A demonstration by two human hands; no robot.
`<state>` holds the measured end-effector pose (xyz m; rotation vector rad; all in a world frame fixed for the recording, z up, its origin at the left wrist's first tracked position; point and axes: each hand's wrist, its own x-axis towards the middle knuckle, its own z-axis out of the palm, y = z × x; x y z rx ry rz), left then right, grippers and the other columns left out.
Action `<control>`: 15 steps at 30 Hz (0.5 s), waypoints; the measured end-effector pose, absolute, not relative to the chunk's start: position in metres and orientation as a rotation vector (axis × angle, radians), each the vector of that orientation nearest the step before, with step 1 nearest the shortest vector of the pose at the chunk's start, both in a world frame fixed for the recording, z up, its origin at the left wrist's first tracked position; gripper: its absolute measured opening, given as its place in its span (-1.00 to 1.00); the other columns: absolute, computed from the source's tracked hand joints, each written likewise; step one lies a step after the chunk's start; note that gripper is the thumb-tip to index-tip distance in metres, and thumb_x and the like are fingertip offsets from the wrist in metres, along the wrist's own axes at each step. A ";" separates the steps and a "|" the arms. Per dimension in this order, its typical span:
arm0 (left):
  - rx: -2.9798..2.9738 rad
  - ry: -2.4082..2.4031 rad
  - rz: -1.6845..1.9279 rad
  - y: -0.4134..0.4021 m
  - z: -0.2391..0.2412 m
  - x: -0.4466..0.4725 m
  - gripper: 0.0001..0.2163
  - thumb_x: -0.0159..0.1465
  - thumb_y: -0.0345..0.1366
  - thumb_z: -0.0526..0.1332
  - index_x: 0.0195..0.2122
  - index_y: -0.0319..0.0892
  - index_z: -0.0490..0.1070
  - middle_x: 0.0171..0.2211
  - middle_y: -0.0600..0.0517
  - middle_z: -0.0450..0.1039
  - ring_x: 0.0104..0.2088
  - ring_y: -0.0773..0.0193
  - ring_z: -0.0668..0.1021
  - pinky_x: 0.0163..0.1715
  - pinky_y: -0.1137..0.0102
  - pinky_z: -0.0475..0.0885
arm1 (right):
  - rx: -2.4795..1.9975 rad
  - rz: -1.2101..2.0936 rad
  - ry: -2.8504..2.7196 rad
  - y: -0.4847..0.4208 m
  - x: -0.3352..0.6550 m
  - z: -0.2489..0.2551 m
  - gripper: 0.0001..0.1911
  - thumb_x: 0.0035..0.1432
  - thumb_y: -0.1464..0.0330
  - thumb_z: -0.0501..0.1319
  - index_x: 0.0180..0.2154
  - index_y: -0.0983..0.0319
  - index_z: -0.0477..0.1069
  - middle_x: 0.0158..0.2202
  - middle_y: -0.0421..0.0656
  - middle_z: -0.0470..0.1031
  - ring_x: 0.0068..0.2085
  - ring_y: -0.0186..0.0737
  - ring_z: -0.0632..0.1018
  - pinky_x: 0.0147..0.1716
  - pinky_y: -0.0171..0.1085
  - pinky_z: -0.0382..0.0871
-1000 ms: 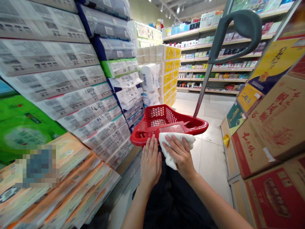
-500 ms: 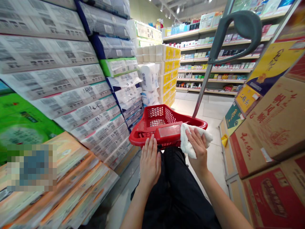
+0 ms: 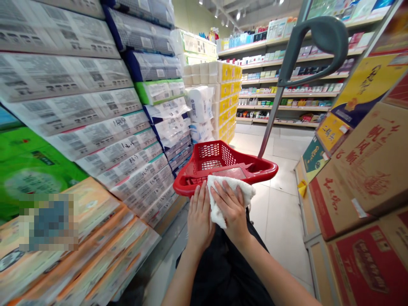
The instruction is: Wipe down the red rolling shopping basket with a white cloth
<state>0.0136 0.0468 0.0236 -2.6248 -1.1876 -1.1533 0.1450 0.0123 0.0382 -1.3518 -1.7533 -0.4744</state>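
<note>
A red plastic shopping basket point(image 3: 204, 159) stands on the floor in front of me, with a grey pull handle point(image 3: 315, 38) rising to the upper right. My right hand point(image 3: 231, 210) presses a white cloth point(image 3: 245, 191) against the near rim of the basket, fingers spread flat over it. Just to its left, my left hand point(image 3: 199, 219) lies flat against the same near side, fingers stretched out and together, holding nothing.
Stacked packs of tissue paper point(image 3: 95, 127) fill the left side of the aisle. Brown and red cardboard boxes point(image 3: 366, 170) are piled on the right. Store shelves point(image 3: 287, 85) with goods line the back. A pale tiled floor point(image 3: 280, 212) runs between them.
My right hand slid the white cloth from the basket's near rim out to its right corner and back left to the middle. The left hand stayed in place.
</note>
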 end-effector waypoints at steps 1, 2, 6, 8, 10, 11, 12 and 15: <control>-2.621 -1.185 -1.151 0.047 0.024 0.014 -0.37 0.37 -0.38 -0.03 0.43 -0.15 -0.27 0.42 -0.14 -0.04 0.43 0.12 -0.04 0.34 0.08 0.05 | -1.351 -0.485 -1.766 0.012 0.147 0.038 -0.47 0.38 0.39 -0.01 0.34 0.16 0.12 0.29 -0.14 0.31 0.36 -0.15 0.20 0.40 -0.03 -0.27; -2.616 -1.185 -1.151 0.047 0.024 0.014 -0.37 0.37 -0.40 -0.04 0.43 -0.15 -0.27 0.42 -0.14 -0.03 0.43 0.12 -0.04 0.34 0.08 0.04 | -1.346 -0.495 -1.777 0.012 0.150 0.038 -0.48 0.38 0.39 -0.01 0.33 0.16 0.13 0.28 -0.14 0.31 0.36 -0.16 0.20 0.40 -0.05 -0.27; -2.591 -1.196 -1.147 0.047 0.024 0.016 -0.40 0.40 -0.39 -0.04 0.43 -0.13 -0.24 0.41 -0.12 -0.02 0.43 0.14 -0.02 0.35 0.09 0.04 | -1.312 -0.519 -1.809 0.010 0.164 0.038 -0.50 0.39 0.39 -0.02 0.31 0.14 0.17 0.27 -0.14 0.33 0.35 -0.18 0.23 0.40 -0.07 -0.24; -2.584 -1.211 -1.131 0.047 0.024 0.017 -0.40 0.41 -0.38 -0.03 0.43 -0.14 -0.23 0.42 -0.12 -0.02 0.43 0.14 -0.02 0.35 0.10 0.04 | -1.316 -0.515 -1.816 0.009 0.170 0.037 -0.51 0.39 0.40 -0.04 0.31 0.14 0.18 0.28 -0.14 0.32 0.35 -0.17 0.22 0.39 -0.05 -0.20; -2.578 -1.230 -1.110 0.047 0.024 0.018 -0.41 0.41 -0.38 -0.03 0.43 -0.16 -0.24 0.42 -0.12 -0.03 0.43 0.15 -0.03 0.35 0.11 0.04 | -1.333 -0.513 -1.809 0.007 0.177 0.036 -0.51 0.40 0.40 -0.05 0.31 0.13 0.17 0.29 -0.13 0.30 0.35 -0.15 0.22 0.39 -0.04 -0.17; -2.577 -1.235 -1.103 0.047 0.025 0.018 -0.41 0.41 -0.39 -0.03 0.43 -0.16 -0.24 0.42 -0.11 -0.03 0.43 0.15 -0.03 0.35 0.11 0.05 | -1.341 -0.514 -1.795 0.006 0.180 0.035 -0.51 0.40 0.40 -0.05 0.31 0.12 0.17 0.29 -0.13 0.30 0.35 -0.14 0.23 0.38 -0.03 -0.15; -2.576 -1.237 -1.100 0.046 0.025 0.018 -0.41 0.41 -0.39 -0.04 0.43 -0.16 -0.24 0.42 -0.11 -0.03 0.43 0.15 -0.03 0.34 0.11 0.05 | -1.346 -0.517 -1.778 0.005 0.185 0.035 -0.51 0.40 0.40 -0.05 0.32 0.11 0.16 0.29 -0.13 0.30 0.35 -0.14 0.23 0.38 -0.02 -0.13; -2.577 -1.233 -1.112 0.046 0.025 0.017 -0.41 0.41 -0.38 -0.03 0.43 -0.14 -0.23 0.42 -0.10 -0.02 0.43 0.15 -0.03 0.34 0.11 0.06 | -1.349 -0.521 -1.728 0.001 0.201 0.032 -0.49 0.39 0.41 -0.02 0.33 0.08 0.14 0.29 -0.13 0.30 0.35 -0.11 0.24 0.36 0.00 -0.08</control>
